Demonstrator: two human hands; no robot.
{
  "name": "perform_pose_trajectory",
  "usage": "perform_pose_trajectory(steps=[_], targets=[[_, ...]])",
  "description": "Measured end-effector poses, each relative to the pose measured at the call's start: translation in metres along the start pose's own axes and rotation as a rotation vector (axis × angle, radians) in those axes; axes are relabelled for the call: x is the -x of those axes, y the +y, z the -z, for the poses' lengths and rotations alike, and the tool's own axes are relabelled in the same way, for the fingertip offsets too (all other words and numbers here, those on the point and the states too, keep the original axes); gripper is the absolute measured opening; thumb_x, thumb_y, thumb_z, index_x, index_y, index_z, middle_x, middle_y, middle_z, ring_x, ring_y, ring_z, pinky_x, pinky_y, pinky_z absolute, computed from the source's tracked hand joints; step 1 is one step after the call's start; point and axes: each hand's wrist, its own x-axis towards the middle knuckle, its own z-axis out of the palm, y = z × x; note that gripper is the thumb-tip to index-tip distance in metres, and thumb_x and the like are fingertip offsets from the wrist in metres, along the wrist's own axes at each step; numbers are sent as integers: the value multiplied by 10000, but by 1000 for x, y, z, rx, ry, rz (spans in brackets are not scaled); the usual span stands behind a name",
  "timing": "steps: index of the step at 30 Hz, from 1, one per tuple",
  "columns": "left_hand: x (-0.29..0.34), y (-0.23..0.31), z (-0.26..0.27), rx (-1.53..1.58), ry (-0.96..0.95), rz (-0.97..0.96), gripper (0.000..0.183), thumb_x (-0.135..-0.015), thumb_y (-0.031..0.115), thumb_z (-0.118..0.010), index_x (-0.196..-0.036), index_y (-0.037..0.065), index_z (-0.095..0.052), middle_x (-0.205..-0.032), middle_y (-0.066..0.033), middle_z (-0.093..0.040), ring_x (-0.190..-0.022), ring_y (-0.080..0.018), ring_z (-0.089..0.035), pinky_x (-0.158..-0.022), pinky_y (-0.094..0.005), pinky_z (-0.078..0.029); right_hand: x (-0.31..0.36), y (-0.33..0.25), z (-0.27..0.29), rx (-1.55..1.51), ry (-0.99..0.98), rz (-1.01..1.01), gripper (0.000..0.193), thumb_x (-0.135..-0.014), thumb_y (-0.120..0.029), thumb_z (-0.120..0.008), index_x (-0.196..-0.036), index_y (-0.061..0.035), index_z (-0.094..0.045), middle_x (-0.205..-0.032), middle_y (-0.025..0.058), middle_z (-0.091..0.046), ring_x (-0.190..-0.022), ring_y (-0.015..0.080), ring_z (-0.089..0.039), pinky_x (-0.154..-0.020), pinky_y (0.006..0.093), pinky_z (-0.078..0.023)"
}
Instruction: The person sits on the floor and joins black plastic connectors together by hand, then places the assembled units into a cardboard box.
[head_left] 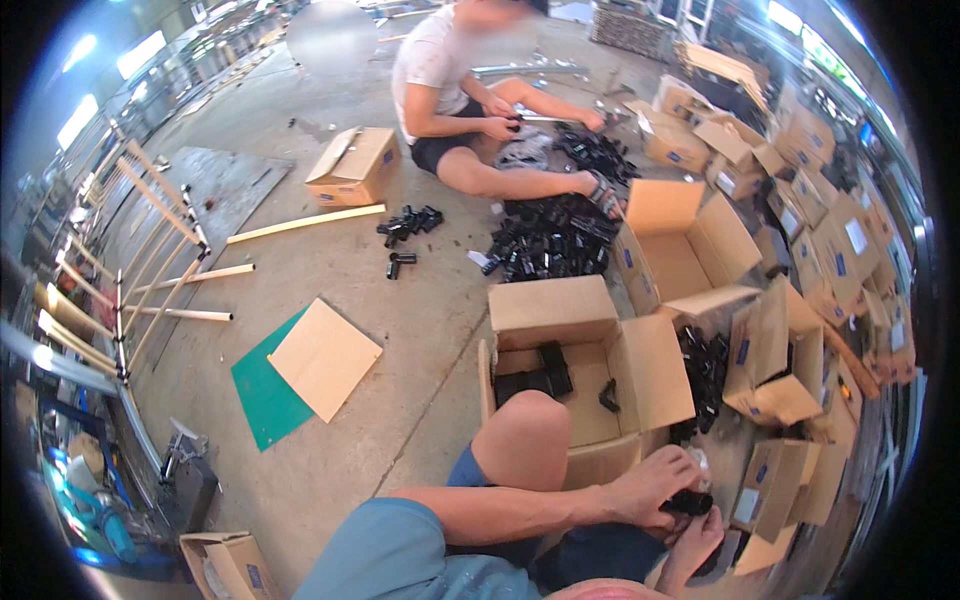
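My left hand (652, 486) reaches across from the left with its fingers curled over a short black tubular fitting (688, 502). Just below, my right hand (697, 545) pinches the lower end of the same fitting. Beside my raised knee stands an open cardboard box (655, 365) with a few black fittings (545, 372) inside. A heap of loose black fittings (706, 375) lies to the right of this box. Part of the held piece is covered by my fingers.
Across from me a person (440, 100) sits on the floor, holding a black part beside a large pile of black fittings (550, 238). Cardboard boxes (770, 350) crowd the right side. At left lie a green sheet (262, 385), a tan sheet (325, 358) and a pole frame (160, 250).
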Motion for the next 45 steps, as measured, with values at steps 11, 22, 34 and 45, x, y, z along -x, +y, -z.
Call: perform_pose_trajectory(steps=[11,22,34,45], targets=[[0,-14,-13,15,-22,118,387,-678,153,-783,-1025,64,-636,-1104,-77,-591,-1137,-319,-523,-1005,-431,-428,5,-54,-5,69,143,244,252,-1059,-191,-554,-1192,10,-630,-922,9,-621,-716,35,-504,-589,186,-384],[-7,-34,-24,901,233,450,439,-861,179,-777,-1205,-6,-576,-1135,-64,-653,-996,-164,-619,-832,-337,-524,-33,-63,-55,-346,-93,126,427,-1054,-200,-556,-1422,7,-492,-1319,122,-585,-1152,187,-586,-989,334,-491],[-21,-21,23,993,324,742,371,-945,372,-693,-1107,41,-654,-753,13,-621,-569,-53,-561,-478,-222,-443,-56,-70,-85,-608,-389,-7,421,-1054,-220,-550,-1399,16,-502,-1163,103,-653,-1014,156,-651,-879,306,-545],[-23,4,21,795,288,651,421,-927,318,-731,-1209,18,-644,-702,9,-617,-501,-63,-533,-435,-232,-413,-48,-84,-81,-683,-343,70,480,-1062,-263,-524,-1451,10,-461,-1150,152,-645,-990,217,-659,-882,369,-561]])
